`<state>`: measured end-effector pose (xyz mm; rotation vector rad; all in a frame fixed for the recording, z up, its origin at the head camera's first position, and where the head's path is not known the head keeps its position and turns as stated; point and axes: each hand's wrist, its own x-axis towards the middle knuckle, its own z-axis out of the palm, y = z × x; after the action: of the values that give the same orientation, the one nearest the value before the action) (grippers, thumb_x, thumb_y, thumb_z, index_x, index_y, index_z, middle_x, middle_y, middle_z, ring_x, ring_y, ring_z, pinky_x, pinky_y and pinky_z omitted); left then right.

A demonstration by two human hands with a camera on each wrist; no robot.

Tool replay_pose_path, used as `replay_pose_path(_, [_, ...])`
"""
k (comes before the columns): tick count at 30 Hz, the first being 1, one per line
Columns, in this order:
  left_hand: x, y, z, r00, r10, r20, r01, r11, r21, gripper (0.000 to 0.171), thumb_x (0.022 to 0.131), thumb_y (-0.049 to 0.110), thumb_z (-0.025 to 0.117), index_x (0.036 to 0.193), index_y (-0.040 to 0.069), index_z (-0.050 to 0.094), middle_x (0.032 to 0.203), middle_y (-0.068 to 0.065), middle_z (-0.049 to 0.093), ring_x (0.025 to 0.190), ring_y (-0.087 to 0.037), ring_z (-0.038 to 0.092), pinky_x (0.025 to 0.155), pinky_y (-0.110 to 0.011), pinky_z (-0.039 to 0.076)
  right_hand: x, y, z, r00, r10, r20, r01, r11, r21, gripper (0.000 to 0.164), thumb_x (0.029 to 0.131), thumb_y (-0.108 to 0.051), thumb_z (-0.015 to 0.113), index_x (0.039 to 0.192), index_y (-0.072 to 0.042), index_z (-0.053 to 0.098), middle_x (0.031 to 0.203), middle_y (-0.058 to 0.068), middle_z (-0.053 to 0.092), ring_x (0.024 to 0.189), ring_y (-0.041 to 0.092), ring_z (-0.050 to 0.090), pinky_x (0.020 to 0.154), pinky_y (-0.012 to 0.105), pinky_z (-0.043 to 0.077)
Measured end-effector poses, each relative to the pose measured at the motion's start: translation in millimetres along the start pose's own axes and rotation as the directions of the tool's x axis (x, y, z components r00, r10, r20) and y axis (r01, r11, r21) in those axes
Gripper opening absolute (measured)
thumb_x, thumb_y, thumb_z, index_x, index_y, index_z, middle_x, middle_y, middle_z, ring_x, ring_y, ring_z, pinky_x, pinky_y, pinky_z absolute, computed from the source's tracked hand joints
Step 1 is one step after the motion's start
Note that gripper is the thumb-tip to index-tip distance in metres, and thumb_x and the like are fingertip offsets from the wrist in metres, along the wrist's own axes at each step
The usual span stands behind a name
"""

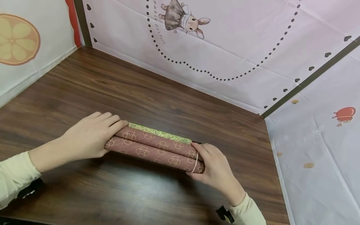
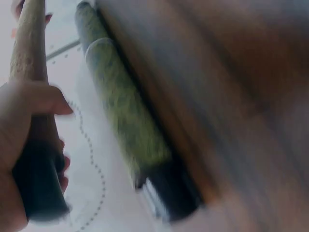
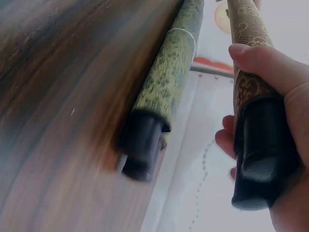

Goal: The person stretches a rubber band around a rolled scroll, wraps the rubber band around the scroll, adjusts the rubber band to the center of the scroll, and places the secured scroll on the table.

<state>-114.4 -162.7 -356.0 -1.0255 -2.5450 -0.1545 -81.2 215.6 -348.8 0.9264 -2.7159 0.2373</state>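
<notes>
Both hands hold a brownish-red rolled scroll (image 1: 157, 153) with gold flower patterns, seen as two rolls side by side. My left hand (image 1: 90, 136) grips its left end, thumb across it in the left wrist view. Around the right end curls my right hand (image 1: 217, 165), near a pale rubber band (image 1: 196, 161). Black end knobs (image 3: 263, 150) stick out past the fingers in the right wrist view. Beyond the brown scroll, a yellow-green patterned scroll (image 1: 168, 136) lies on the table, partly hidden in the head view. Both wrist views show its black ends and a pale band (image 3: 183, 33) around it.
A dark wood-grain table (image 1: 135, 81) spreads under the hands. Printed cloth walls (image 1: 225, 40) enclose it at the back, left and right, one with a rabbit picture (image 1: 180, 18). Black straps (image 1: 225, 214) are at the wrists.
</notes>
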Motion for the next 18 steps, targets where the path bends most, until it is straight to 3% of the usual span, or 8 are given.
replay_pose_path(7, [-2.6,4.1,2.7,1.000,-0.020,-0.003,0.020,1.000,-0.012,0.074,0.047,0.016,0.080,0.117,0.009,0.059,0.097,-0.004,0.062,0.088,-0.026,0.058,0.075,-0.042,0.046,12.3,-15.2,-0.8,0.996,-0.073,0.052,0.076,0.996,-0.051,0.100,0.065,-0.061,0.082,0.143,-0.007,0.049,0.123,0.006,0.066,0.115,0.024,0.063,0.103,0.038,0.050])
replay_pose_path(9, [-4.7,4.1,1.6,1.000,-0.029,-0.010,0.029,1.000,-0.002,0.071,0.047,0.016,0.079,0.116,0.010,0.060,0.097,-0.003,0.062,0.088,-0.026,0.059,0.075,-0.041,0.047,9.6,-15.0,-3.6,0.996,-0.052,0.067,0.055,0.997,-0.049,0.105,0.063,-0.061,0.083,0.146,-0.008,0.046,0.128,0.006,0.065,0.118,0.024,0.063,0.104,0.038,0.050])
replay_pose_path(13, [-6.8,4.3,-2.6,0.999,-0.040,-0.015,0.040,0.999,0.016,0.070,0.047,0.017,0.079,0.114,0.010,0.062,0.096,-0.003,0.062,0.089,-0.025,0.059,0.075,-0.040,0.047,3.6,-12.6,-5.1,0.998,0.003,0.055,0.000,0.998,-0.060,0.101,0.059,-0.054,0.089,0.141,-0.008,0.052,0.125,0.004,0.066,0.115,0.021,0.064,0.101,0.037,0.052])
replay_pose_path(18, [4.1,14.7,-2.9,1.000,0.027,-0.016,-0.027,1.000,0.006,0.065,0.051,0.012,0.077,0.114,0.010,0.060,0.095,-0.003,0.062,0.087,-0.026,0.059,0.075,-0.041,0.047,13.6,-25.5,4.7,0.998,-0.052,0.044,0.052,0.999,-0.010,0.090,0.066,-0.057,0.084,0.137,-0.008,0.055,0.124,0.005,0.066,0.112,0.019,0.065,0.093,0.036,0.055])
